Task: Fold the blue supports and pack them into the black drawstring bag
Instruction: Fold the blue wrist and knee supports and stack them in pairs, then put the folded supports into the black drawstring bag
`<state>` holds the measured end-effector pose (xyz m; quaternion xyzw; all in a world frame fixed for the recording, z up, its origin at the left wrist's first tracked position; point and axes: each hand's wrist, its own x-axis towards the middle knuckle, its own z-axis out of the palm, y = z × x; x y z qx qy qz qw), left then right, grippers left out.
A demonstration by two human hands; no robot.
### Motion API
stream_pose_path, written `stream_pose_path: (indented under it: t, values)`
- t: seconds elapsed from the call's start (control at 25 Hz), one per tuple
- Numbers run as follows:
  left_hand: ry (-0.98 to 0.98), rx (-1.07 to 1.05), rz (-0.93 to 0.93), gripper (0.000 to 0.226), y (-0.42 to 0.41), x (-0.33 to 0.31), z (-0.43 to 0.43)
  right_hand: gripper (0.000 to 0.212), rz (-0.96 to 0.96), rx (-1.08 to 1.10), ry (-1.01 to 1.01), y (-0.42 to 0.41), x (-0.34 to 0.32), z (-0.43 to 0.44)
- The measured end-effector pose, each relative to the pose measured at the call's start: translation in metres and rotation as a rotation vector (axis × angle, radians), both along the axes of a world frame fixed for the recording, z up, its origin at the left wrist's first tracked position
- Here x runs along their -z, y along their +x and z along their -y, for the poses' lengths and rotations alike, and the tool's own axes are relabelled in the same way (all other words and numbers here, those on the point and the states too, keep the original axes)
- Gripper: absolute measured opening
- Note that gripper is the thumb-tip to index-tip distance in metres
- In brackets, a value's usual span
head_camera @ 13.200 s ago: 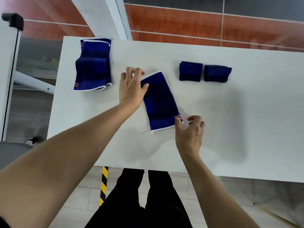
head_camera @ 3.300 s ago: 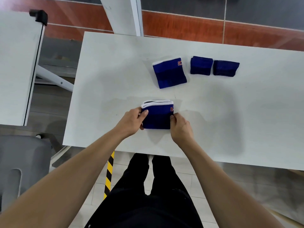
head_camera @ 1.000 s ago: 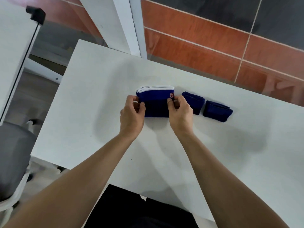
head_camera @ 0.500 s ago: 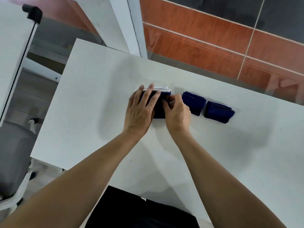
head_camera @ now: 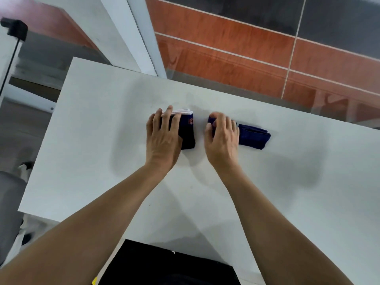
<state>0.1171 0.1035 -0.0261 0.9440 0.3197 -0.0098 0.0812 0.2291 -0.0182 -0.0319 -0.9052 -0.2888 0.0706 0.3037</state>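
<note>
The left hand (head_camera: 163,134) lay flat, fingers straight, pressing on the stack (head_camera: 188,131) of folded supports. Just right of the stack, the right hand (head_camera: 222,136) curled over a small support (head_camera: 210,120), apparently gripping it. A second small support (head_camera: 254,136) sat against that hand's outer side. All lay in one left-to-right row on the table (head_camera: 102,161), and the right hand was nearer both small ones. No bag showed.
</note>
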Motion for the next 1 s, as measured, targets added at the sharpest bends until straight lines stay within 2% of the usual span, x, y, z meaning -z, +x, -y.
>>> stream_pose_path:
  t: [0.08, 0.2, 0.32, 0.44, 0.64, 0.76, 1.0]
  values:
    - [0.018, 0.096, 0.054, 0.059, 0.019, -0.004, 0.010, 0.031, 0.108, 0.081, -0.052, 0.017, -0.001, 0.027]
    - [0.016, 0.303, 0.065, 0.061, 0.051, -0.004, 0.032, 0.047, 0.112, 0.085, -0.165, 0.041, -0.002, 0.064]
    - [-0.017, 0.385, -0.035, 0.061, 0.071, 0.004, 0.046, 0.056, 0.072, 0.023, -0.326, 0.054, 0.002, 0.088]
    - [-0.064, 0.393, -0.144, 0.062, 0.075, 0.013, 0.054, 0.050, -0.022, 0.017, -0.476, 0.057, 0.008, 0.103]
    - [-0.092, 0.341, -0.138, 0.059, 0.052, 0.015, 0.080, 0.038, -0.179, 0.005, -0.438, 0.051, 0.002, 0.118]
    - [-0.150, 0.328, -0.158, 0.055, 0.031, 0.010, 0.093, 0.036, -0.177, 0.076, -0.459, 0.028, -0.004, 0.120]
    - [-0.369, 0.283, -0.189, 0.056, -0.013, -0.006, 0.114, 0.037, -0.341, 0.242, -0.399, -0.031, -0.019, 0.137]
